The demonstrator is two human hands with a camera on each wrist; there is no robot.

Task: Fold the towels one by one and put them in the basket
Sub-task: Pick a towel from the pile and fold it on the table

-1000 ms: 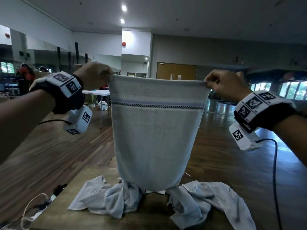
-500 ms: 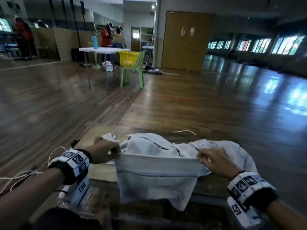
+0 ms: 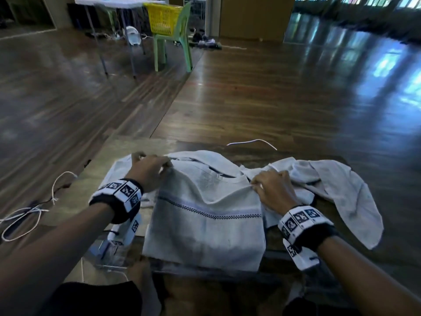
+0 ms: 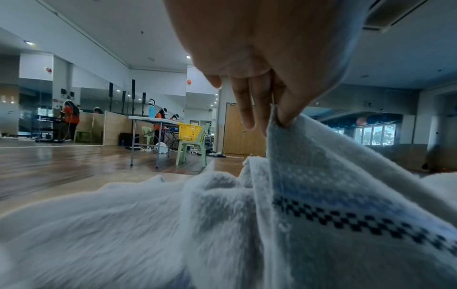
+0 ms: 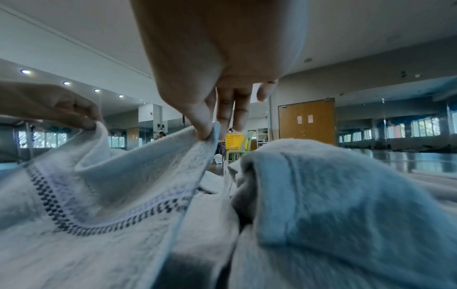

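A white towel (image 3: 205, 226) with a blue and black checked stripe lies spread over the near edge of the wooden table (image 3: 127, 147). My left hand (image 3: 150, 169) pinches its far left corner (image 4: 277, 125) between thumb and fingers. My right hand (image 3: 271, 190) pinches the far right corner (image 5: 210, 133) the same way. The towel (image 5: 111, 195) sags between the two hands. More crumpled white towels (image 3: 330, 183) lie behind it and to the right. A yellow basket (image 3: 164, 18) stands on a green chair (image 3: 180, 39) far across the room.
White cords (image 3: 27, 213) lie on the wooden floor to the left of the table. A white folding table (image 3: 114, 3) stands by the green chair. People in orange (image 4: 71, 117) are at the far wall. A wooden double door (image 5: 306, 121) is at the back.
The towel, held up high by both hands, has come down onto the table. Both hands then moved its top edge forward, away from me, keeping their pinch.
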